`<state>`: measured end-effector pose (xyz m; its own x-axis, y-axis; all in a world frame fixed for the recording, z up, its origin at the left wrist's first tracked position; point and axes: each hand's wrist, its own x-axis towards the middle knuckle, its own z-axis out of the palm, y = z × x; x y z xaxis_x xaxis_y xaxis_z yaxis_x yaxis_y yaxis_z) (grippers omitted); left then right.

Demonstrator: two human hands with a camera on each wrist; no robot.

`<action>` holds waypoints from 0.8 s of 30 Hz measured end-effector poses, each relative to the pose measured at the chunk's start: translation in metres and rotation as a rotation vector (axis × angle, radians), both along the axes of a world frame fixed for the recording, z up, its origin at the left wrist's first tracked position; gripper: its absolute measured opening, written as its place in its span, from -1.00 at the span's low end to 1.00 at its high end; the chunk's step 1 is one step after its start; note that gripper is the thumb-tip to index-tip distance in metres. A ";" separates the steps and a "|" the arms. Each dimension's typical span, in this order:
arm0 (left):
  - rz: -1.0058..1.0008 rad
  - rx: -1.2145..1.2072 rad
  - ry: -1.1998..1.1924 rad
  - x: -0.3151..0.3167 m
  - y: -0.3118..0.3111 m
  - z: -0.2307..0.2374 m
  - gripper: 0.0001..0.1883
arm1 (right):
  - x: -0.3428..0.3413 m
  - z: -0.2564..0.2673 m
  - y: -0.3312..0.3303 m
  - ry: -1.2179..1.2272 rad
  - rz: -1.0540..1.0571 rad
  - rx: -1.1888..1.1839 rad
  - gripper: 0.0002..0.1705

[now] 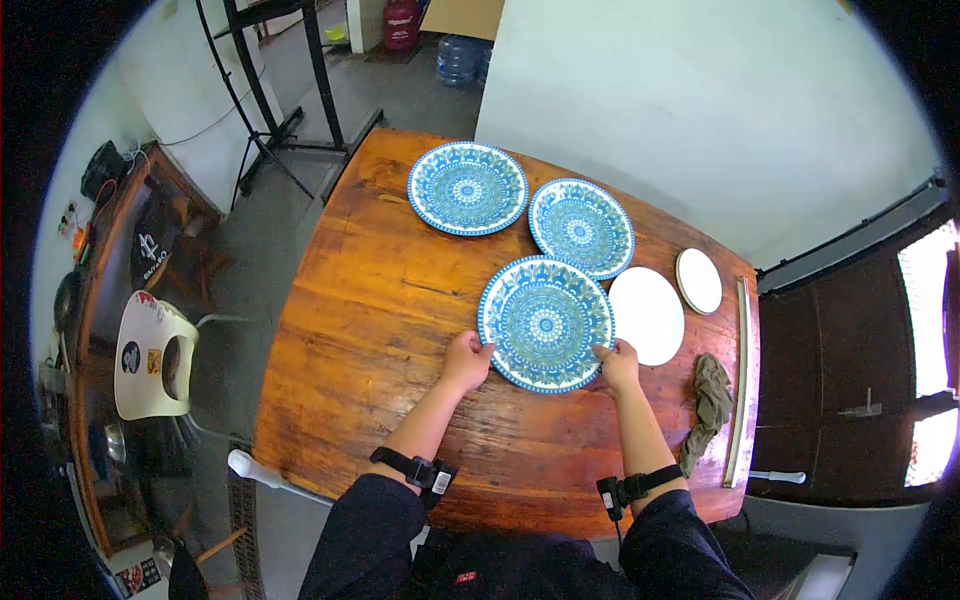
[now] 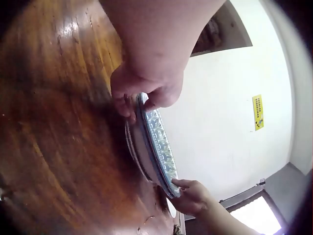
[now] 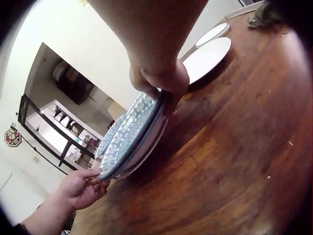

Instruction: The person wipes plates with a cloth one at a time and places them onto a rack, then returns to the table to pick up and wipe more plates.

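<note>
Both hands grip a blue-and-white patterned plate (image 1: 546, 325) by opposite sides of its rim. My left hand (image 1: 467, 362) pinches the left edge, thumb over the rim and fingers below. On the opposite edge, my right hand (image 1: 617, 366) holds it the same way. From the side, in the left wrist view, further rims show stacked under the top plate (image 2: 161, 142), low over the wooden table (image 1: 350, 330). Behind it lie two more patterned plates, one at the back left (image 1: 468, 188) and one at the back right (image 1: 582, 230).
A white plate (image 1: 648, 318) lies just right of the patterned plate, with a smaller white plate (image 1: 699, 281) beyond it. A crumpled dark cloth (image 1: 708, 405) rests near the table's right edge, beside a long narrow strip (image 1: 739, 385). A white chair (image 1: 155, 360) stands off to the left.
</note>
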<state>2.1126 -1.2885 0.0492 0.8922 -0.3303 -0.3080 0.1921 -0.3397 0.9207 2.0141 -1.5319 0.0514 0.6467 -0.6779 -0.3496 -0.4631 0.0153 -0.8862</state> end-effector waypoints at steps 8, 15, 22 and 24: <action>-0.047 -0.108 -0.042 0.003 0.005 -0.007 -0.86 | 0.000 0.014 0.009 -0.077 0.015 0.067 -0.74; 0.042 -0.376 0.079 -0.015 0.026 0.008 -0.84 | -0.004 0.043 0.027 -0.157 0.075 0.088 -0.75; 0.212 -0.233 0.063 -0.041 0.121 0.053 -0.82 | 0.007 0.050 0.098 -0.208 0.302 0.024 -0.73; 0.278 -0.214 0.091 -0.049 0.151 0.043 -0.81 | 0.011 0.043 0.131 -0.200 0.351 -0.073 -0.71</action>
